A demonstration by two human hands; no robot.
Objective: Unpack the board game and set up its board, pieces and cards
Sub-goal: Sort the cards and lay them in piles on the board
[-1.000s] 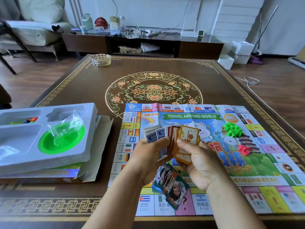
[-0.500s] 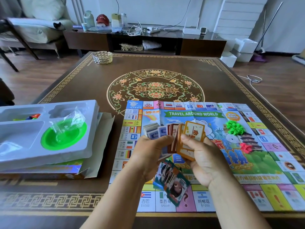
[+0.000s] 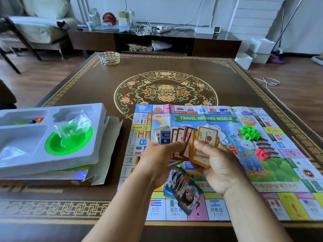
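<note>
Between frames, little had moved: the right hand (image 3: 216,163) drew the orange cards (image 3: 204,145) further off the red and blue cards (image 3: 176,144) gripped in the left hand (image 3: 160,159), above the board (image 3: 218,119) at the counter's (image 3: 104,88) 5 o'clock. Loosely pinched banknotes (image 3: 183,191) beneath could slip and scatter.

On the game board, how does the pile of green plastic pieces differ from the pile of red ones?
The green pieces are bright lime; the red pieces are pinkish red. The green pile looks larger and more spread out than the red pile. The green pile lies farther from the person, up near the printed statue, while the red pile lies nearer, beside the printed pagoda. Both are loose heaps on the right part of the game board, untouched by either hand.
</note>
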